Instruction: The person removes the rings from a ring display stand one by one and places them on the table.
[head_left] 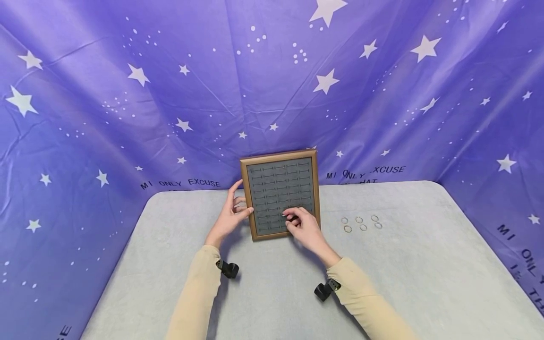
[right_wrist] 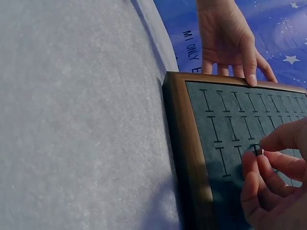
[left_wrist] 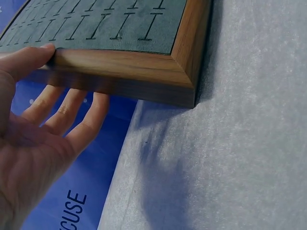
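A ring display board (head_left: 278, 226) with a wooden frame and a dark slotted pad (left_wrist: 120, 24) stands tilted up on the table. My left hand (head_left: 231, 215) holds its left side, thumb (left_wrist: 33, 60) on the front of the frame and fingers (left_wrist: 91, 120) against the outer side. With thumb and fingertips, my right hand (head_left: 306, 229) pinches a small ring (right_wrist: 259, 150) right at a slot in the lower part of the pad. Part of the ring is hidden by the fingers. The pad's other visible slots hold no rings.
Several thin rings (head_left: 359, 220) lie in two rows on the table (head_left: 403, 264), to the right of the board. Behind and at both sides hangs a purple cloth (head_left: 272, 71) with white stars, close behind the board.
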{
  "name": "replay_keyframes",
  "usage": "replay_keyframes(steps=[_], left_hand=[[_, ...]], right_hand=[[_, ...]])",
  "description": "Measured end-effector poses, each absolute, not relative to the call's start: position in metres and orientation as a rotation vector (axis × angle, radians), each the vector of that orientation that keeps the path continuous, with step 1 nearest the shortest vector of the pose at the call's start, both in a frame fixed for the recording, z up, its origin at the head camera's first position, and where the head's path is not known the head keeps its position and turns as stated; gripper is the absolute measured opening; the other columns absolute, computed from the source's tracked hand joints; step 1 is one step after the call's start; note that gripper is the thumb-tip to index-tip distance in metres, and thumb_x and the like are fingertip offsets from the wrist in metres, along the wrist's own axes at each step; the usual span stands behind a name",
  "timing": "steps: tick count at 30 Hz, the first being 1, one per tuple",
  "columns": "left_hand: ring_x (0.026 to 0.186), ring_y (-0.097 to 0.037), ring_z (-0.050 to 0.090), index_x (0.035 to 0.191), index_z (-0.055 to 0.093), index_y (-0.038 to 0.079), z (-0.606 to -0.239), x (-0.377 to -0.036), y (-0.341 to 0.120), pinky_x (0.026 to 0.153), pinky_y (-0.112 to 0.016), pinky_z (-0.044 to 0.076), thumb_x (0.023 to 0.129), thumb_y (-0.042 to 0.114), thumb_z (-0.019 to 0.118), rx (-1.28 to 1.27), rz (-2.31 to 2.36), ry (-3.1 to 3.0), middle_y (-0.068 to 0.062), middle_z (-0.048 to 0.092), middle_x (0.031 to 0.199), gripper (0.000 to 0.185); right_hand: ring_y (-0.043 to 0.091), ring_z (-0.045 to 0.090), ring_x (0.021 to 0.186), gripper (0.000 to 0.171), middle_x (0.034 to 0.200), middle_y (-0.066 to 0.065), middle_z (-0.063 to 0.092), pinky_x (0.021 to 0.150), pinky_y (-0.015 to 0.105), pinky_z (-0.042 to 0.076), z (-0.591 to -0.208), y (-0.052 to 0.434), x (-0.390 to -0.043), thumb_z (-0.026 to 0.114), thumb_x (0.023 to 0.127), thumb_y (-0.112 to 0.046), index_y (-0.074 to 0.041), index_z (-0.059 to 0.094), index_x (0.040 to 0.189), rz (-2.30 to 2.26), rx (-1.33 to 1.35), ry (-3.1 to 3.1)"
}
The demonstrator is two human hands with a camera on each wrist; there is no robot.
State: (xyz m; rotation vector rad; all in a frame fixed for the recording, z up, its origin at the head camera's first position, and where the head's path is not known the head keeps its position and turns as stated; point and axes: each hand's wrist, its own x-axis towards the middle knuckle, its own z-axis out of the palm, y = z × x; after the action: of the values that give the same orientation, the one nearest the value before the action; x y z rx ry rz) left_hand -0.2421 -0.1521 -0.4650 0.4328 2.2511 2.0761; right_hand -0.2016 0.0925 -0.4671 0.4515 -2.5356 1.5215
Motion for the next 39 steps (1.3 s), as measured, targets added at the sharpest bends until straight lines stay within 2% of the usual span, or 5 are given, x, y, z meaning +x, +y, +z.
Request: replay_keyframes(steps=[10, 15, 17, 35, 39], left_hand=[[0.088, -0.029, 0.065, 0.153, 0.017, 0.035, -0.465, -0.243, -0.152, 0.073, -0.038, 0.056, 0.089, -0.007, 0.063, 0.420, 2.099, 2.206, -0.020, 0.057, 0.111, 0.090], [0.092, -0.035, 0.063, 0.154, 0.015, 0.035, -0.464, -0.243, -0.152, 0.074, -0.039, 0.056, 0.090, -0.007, 0.062, 0.398, 2.089, 2.192, -0.021, 0.056, 0.113, 0.090], [0.093, -0.035, 0.063, 0.155, 0.014, 0.030, -0.457, -0.239, -0.151, 0.075, -0.039, 0.056, 0.090, -0.008, 0.061, 0.403, 2.081, 2.184, -0.021, 0.056, 0.113, 0.089], [0.090, -0.033, 0.065, 0.153, 0.017, 0.037, -0.467, -0.241, -0.151, 0.074, -0.040, 0.056, 0.090, -0.007, 0.062, 0.429, 2.099, 2.218, -0.022, 0.058, 0.112, 0.089], [0.089, -0.033, 0.065, 0.155, 0.015, 0.031, -0.467, -0.241, -0.151, 0.073, -0.040, 0.056, 0.090, -0.007, 0.062, 0.435, 2.090, 2.232, -0.023, 0.058, 0.111, 0.089]], right_hand=[[0.015, 0.050, 0.071, 0.006, 0.082, 0.005, 0.049, 0.063, 0.023, 0.043, -0.471, 0.086, -0.202, 0.067, 0.082, -0.001, -0.005, 0.062, 0.085, 1.426, 0.459, -2.534], [0.014, 0.050, 0.073, 0.014, 0.084, 0.005, 0.049, 0.062, 0.022, 0.044, -0.474, 0.086, -0.201, 0.067, 0.084, 0.001, -0.011, 0.060, 0.081, 1.486, 0.437, -2.517], [0.013, 0.051, 0.073, 0.014, 0.086, 0.005, 0.050, 0.061, 0.021, 0.044, -0.475, 0.086, -0.200, 0.067, 0.084, 0.001, -0.010, 0.060, 0.082, 1.523, 0.424, -2.511], [0.013, 0.053, 0.069, 0.011, 0.086, 0.009, 0.055, 0.059, 0.019, 0.044, -0.478, 0.105, -0.190, 0.067, 0.083, 0.007, -0.004, 0.064, 0.086, 1.660, 0.352, -2.459], [0.014, 0.052, 0.068, 0.012, 0.086, 0.009, 0.055, 0.058, 0.020, 0.044, -0.482, 0.113, -0.187, 0.067, 0.082, 0.008, -0.003, 0.063, 0.085, 1.696, 0.314, -2.467]])
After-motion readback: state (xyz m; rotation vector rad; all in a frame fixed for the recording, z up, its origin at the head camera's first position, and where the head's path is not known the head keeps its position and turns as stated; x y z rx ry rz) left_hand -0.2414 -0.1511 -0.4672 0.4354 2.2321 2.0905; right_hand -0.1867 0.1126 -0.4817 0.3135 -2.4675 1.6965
